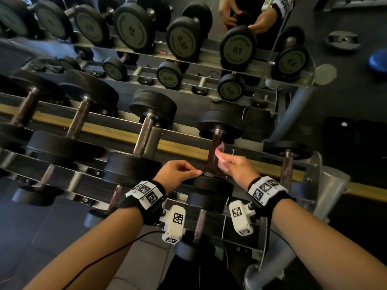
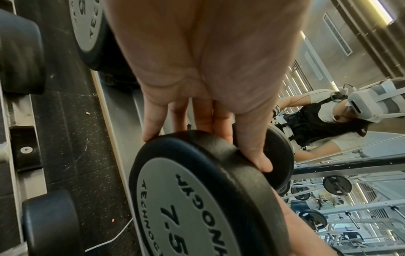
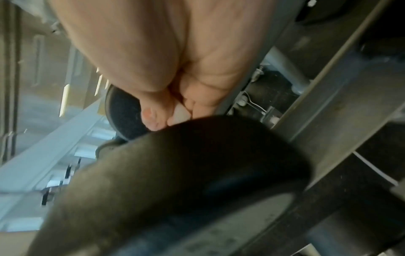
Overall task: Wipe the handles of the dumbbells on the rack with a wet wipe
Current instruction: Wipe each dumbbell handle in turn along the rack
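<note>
My right hand [image 1: 236,168] pinched the wipe [image 1: 219,155] beside the handle [image 1: 213,151] while my left hand [image 1: 176,174] gripped the dumbbell [image 1: 211,185] end's rim.

the head view is dimly lit and bent at its edges. strip lights glare in the left wrist view. the right wrist view is smeared by blur throughout.

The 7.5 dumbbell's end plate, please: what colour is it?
Grey end plate, black lettering; left wrist view.
</note>
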{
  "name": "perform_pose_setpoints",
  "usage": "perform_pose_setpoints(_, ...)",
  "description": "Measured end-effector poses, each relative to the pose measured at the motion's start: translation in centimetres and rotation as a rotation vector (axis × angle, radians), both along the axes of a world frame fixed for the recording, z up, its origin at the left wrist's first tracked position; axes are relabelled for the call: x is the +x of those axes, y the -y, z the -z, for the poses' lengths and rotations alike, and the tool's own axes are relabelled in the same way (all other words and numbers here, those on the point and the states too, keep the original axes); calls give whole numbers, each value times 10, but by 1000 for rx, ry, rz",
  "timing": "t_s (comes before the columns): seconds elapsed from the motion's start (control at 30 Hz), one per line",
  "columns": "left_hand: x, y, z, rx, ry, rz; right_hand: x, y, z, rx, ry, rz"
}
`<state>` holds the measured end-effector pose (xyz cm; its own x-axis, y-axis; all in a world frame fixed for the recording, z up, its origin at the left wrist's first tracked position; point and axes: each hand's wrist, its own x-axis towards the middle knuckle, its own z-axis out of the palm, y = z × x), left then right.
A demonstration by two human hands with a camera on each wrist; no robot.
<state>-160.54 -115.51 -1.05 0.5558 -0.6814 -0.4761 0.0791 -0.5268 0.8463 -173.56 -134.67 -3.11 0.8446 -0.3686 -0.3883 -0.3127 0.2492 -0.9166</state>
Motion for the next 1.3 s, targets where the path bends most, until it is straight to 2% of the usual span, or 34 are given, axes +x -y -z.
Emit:
perform_pose_setpoints(0.13, 2, 2, 0, 1, -40, -7, -16, 8, -14, -144, -109, -234)
perform_pose_setpoints(0.17, 1, 3, -1, -4, -46, -12, -15, 13, -15, -145, -117, -224)
perform_pose_setpoints(0.23, 0, 3, -1, -11, -51, -24, -9, 25, -13, -108, -98, -80)
perform_pose_setpoints(0.3, 1, 2, 0, -8, -43, -16, 1, 34, -10, -209, -78, 31)
perform_pose_setpoints(0.37, 1, 1, 0, -17, -50, -12, 11, 32, -8, -291, -40, 24)
perform_pose_setpoints(0.47, 1, -1, 1, -27, -58, -13, 19, 16, 0, -313, -26, -48)
perform_pose_setpoints(0.6, 2, -1, 5, -30, -66, -24, -2, -4, 1, -365, -22, -195)
perform_pose_setpoints(0.67, 1, -1, 6, -31, -74, -27, -14, -7, -9, -432, -62, -310)
perform_pose_setpoints(0.73, 0, 0, 5, -23, -64, -15, -18, -6, -24, -406, -130, -368)
perform_pose_setpoints(0.8, -1, -1, 4, -20, -54, -11, -14, 4, -37, -345, -169, -317)
perform_pose_setpoints(0.9, -1, -1, 3, -21, -57, -15, -2, 22, -42, -313, -117, -59)
perform_pose_setpoints(0.97, -1, -2, 4, -28, -51, -11, 7, 27, -36, -326, -89, -13)
perform_pose_setpoints(1.1, 1, -3, 9, -27, -48, -11, 13, 13, -16, -382, -94, -143)
perform_pose_setpoints(1.3, 2, -1, 11, -25, -17, -12, -25, -8, -9, -407, -134, -335)
